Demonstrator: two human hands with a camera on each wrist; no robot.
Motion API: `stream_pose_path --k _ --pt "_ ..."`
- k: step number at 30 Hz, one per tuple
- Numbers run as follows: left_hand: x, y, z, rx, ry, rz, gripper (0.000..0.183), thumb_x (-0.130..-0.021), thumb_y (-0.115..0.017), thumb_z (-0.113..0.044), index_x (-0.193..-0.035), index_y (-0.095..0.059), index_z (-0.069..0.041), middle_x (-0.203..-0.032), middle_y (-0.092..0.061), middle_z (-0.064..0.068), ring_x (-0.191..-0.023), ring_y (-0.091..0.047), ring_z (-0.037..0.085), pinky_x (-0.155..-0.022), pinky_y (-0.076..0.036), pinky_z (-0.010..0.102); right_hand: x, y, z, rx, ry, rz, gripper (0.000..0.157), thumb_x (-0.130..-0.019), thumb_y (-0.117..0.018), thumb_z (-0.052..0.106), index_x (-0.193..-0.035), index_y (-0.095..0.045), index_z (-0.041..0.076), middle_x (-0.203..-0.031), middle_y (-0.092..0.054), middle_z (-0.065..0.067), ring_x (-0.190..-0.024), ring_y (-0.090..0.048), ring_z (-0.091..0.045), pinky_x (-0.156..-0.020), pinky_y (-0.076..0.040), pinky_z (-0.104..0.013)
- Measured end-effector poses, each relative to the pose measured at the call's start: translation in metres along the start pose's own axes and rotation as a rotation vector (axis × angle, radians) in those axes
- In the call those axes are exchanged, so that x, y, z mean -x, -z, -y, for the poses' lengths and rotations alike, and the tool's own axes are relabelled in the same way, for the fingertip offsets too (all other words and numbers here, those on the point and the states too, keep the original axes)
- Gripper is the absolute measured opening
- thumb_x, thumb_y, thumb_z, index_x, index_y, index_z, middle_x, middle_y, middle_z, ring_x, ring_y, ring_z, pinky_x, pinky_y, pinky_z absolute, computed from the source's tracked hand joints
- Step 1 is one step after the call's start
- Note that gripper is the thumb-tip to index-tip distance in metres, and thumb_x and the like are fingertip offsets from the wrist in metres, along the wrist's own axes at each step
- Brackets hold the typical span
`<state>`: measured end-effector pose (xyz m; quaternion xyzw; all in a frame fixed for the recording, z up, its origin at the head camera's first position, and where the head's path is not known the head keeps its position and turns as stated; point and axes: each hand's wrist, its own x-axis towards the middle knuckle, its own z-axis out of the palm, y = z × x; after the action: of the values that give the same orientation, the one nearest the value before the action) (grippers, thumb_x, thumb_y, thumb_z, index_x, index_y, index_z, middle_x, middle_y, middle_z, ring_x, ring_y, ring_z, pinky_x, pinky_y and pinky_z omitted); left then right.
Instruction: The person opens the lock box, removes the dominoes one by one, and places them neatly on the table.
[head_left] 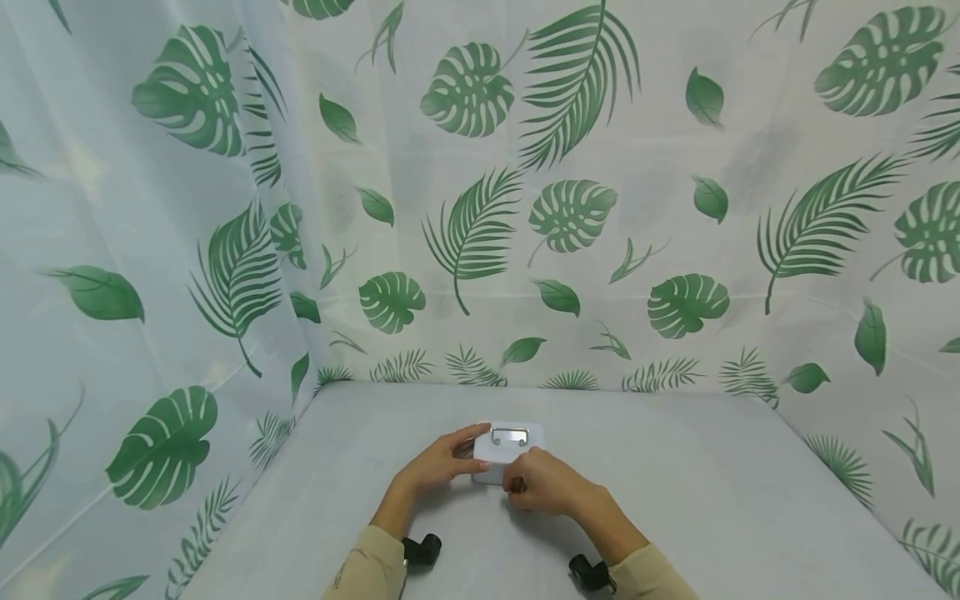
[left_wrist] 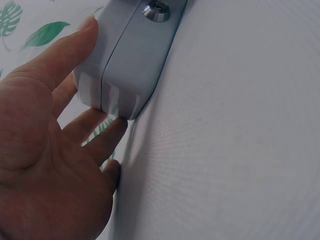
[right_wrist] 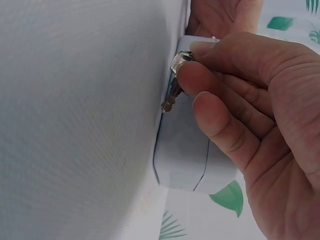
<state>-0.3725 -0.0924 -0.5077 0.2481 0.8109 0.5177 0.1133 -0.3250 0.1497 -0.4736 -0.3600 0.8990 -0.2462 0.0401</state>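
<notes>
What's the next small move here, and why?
Probably line one of the keys up with the lock and ease it in. The right hand pinches the keys close to the box's front, the lid is closed, and I see no key in the visible part of the lock. The left hand grips the box's left end, which should steady it.

Evenly lit head view, dimmer greyish wrist views, soft shadows
</notes>
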Motion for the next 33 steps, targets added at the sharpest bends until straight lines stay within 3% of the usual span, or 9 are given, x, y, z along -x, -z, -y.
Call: stream_pose_path --k 33 --pt "-0.0008 0.0007 0.0010 -0.001 -0.021 0.012 0.070 -0.093 -0.079 -0.036 -0.156 -0.049 -0.029 -0.166 -0.042 0.001 -0.155 -0.036 0.030 -0.126 -0.029 0.055 -0.0014 -0.0009 -0.0001 0.035 0.005 -0.013 0.008 -0.088 -0.077 0.002 -0.091 -0.081 0.009 -0.077 -0.072 0.011 -0.060 -0.057 0.003 -0.056 -0.052 -0.016"
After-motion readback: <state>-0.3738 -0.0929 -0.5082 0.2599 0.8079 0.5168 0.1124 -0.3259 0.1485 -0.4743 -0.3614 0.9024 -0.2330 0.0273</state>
